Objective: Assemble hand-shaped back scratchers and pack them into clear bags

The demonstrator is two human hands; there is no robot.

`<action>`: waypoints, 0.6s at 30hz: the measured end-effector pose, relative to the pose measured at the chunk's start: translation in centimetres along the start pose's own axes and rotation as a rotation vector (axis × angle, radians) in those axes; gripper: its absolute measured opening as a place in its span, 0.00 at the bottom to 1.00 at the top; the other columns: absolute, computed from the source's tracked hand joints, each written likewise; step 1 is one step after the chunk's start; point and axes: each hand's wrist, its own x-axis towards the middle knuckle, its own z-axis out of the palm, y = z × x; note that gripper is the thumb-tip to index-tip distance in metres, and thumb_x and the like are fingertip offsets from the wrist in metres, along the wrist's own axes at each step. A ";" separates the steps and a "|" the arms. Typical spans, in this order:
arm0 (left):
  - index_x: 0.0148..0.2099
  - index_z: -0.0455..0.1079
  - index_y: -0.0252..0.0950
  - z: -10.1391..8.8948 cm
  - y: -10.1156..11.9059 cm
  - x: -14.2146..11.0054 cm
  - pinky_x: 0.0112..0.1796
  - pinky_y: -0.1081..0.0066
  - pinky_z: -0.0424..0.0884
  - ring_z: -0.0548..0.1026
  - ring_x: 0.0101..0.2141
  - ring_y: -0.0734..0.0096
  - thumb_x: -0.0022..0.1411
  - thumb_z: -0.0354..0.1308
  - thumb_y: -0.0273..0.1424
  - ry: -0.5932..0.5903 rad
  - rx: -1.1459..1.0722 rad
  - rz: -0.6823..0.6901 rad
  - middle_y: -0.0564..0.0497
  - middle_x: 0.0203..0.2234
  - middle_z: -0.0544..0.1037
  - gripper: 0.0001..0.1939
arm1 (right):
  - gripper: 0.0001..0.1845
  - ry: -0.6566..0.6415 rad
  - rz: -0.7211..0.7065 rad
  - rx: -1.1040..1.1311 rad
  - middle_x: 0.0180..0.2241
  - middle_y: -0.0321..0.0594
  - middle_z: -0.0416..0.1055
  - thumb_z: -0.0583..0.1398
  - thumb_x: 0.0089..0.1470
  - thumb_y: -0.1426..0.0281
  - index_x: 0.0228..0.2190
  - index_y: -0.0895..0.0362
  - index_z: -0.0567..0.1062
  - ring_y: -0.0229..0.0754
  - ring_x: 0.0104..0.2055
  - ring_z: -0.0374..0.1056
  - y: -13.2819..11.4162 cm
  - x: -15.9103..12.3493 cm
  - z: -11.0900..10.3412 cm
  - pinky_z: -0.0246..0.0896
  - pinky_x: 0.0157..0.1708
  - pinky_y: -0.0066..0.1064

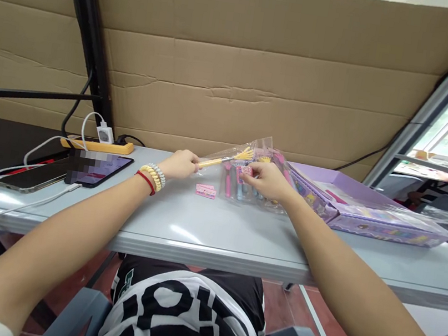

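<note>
My left hand point(181, 164) is closed around the end of a yellow pen point(225, 159) wrapped in clear plastic, its tip pointing right and away. My right hand point(266, 180) pinches a small pink item point(245, 170) over a clear plastic pack of pink and blue pens point(238, 188) lying on the grey table point(214, 234). A small pink eraser point(206, 190) lies on the table between my hands. Beaded bracelets and a red string sit on my left wrist.
A purple stationery gift box point(369, 212) with clear wrapping lies to the right. At the left are two phones point(93, 168), white cables and a yellow power strip point(99, 145). A cardboard wall stands behind the table. Another person sits at the far right.
</note>
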 end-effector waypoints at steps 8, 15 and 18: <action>0.24 0.72 0.37 -0.1 0.4 -0.7 0.26 0.71 0.61 0.65 0.23 0.72 0.48 0.53 0.29 -0.109 -0.187 -0.002 0.53 0.19 0.69 0.07 | 0.07 0.177 0.146 -0.027 0.22 0.37 0.67 0.57 0.47 0.66 0.25 0.57 0.67 0.38 0.24 0.59 1.2 0.5 -0.4 0.49 0.26 0.29; 0.25 0.74 0.35 -0.4 0.0 -0.7 0.28 0.70 0.60 0.65 0.26 0.70 0.46 0.53 0.33 -0.159 -0.104 0.033 0.51 0.23 0.70 0.10 | 0.06 0.403 0.260 -0.119 0.23 0.38 0.69 0.57 0.45 0.68 0.23 0.58 0.70 0.38 0.27 0.60 2.6 0.7 -1.2 0.51 0.29 0.29; 0.31 0.77 0.35 -0.5 -0.1 -0.5 0.31 0.70 0.61 0.67 0.29 0.68 0.47 0.53 0.35 -0.164 -0.067 0.026 0.51 0.27 0.73 0.14 | 0.06 0.442 0.298 -0.182 0.23 0.38 0.68 0.57 0.43 0.71 0.18 0.58 0.67 0.39 0.28 0.59 3.1 0.7 -1.5 0.50 0.30 0.29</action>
